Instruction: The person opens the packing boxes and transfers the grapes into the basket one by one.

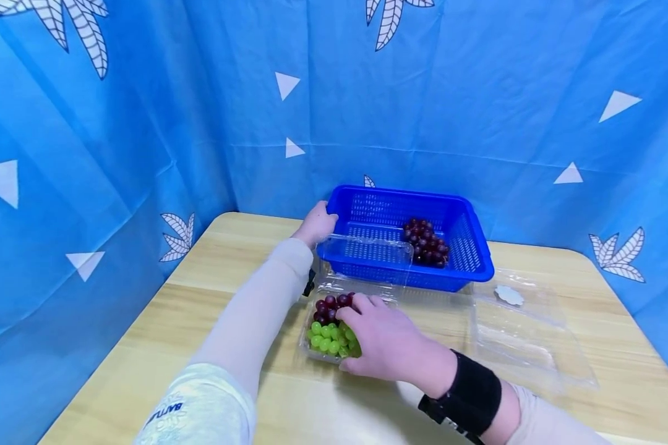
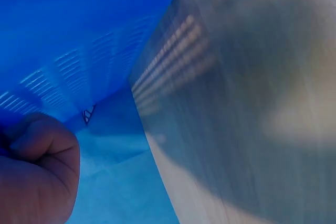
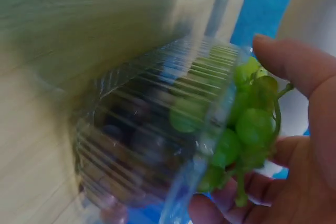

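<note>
At the near left of the table a clear plastic box (image 1: pixel 318 356) holds green grapes (image 1: pixel 327 339) at its front and dark red grapes (image 1: pixel 325 304) behind them. My right hand (image 1: pixel 389 340) reaches over the box from the right, thumb and fingers curved round the green grapes (image 3: pixel 254 127), whose stems show in the right wrist view. The box's lid (image 1: pixel 367 250) stands raised behind it, overlapping the blue basket (image 1: pixel 473 244). With its thumb curled, my left hand (image 1: pixel 315 225) grips the basket's left rim.
A bunch of dark red grapes (image 1: pixel 425 242) lies at the right inside the basket. On the right of the wooden table (image 1: pixel 200 296), another clear plastic box (image 1: pixel 518 346) lies open, a white scalloped label (image 1: pixel 509 295) on it. Blue curtains (image 1: pixel 423 123) hang behind and at the sides.
</note>
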Demonstrator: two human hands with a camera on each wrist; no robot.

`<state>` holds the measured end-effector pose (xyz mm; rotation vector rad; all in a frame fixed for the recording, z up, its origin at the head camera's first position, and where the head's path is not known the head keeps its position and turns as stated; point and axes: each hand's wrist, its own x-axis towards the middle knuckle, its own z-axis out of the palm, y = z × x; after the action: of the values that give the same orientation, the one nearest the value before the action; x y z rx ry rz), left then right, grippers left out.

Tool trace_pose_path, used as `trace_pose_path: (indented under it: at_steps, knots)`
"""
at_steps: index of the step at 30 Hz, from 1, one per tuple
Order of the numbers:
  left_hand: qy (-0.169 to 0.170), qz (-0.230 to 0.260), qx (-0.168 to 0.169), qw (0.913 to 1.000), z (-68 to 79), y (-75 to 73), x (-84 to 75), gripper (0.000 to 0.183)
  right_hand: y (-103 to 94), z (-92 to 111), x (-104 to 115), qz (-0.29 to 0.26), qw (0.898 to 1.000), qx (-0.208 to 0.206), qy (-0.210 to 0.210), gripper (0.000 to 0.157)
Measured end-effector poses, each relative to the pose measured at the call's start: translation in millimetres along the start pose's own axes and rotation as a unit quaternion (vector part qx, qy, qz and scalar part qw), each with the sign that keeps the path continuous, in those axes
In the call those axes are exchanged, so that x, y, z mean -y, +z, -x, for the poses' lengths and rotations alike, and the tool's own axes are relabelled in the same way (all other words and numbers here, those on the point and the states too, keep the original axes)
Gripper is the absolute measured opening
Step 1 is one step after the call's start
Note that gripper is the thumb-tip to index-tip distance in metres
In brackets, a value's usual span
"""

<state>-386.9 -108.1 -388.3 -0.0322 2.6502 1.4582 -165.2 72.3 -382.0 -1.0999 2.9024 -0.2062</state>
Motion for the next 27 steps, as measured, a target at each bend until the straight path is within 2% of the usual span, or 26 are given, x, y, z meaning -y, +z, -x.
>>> trace_pose_path:
  at_steps: [3,5,13,19,22,27]
  knots:
    - [0.006,-0.007,-0.017,0.9998,4.8,2.0,-3.5,0.058,1.9,-5,4,0.011,1.000,0.018,0.022,0.088]
    - [0.014,-0.017,-0.026,0.9994,6.3,2.5,-4.2,0.057,2.3,-5,6,0.005,0.999,0.029,0.031,0.088]
    - [0.042,-0.065,-0.035,0.9964,5.3,3.9,-7.9,0.053,0.5,-2,7,-0.072,0.996,0.034,0.036,0.069]
    - [0.040,-0.054,-0.042,0.9969,4.6,3.8,-5.8,0.050,-4.6,0,-1,-0.133,0.990,0.043,0.025,0.047]
    - [0.037,-0.052,-0.042,0.9971,3.2,3.7,-3.4,0.050,-7.2,1,-2,-0.138,0.990,0.037,0.020,0.040]
    - [0.026,-0.054,-0.039,0.9974,2.4,3.9,-2.9,0.053,-12.8,4,-3,-0.122,0.993,0.003,0.002,0.035]
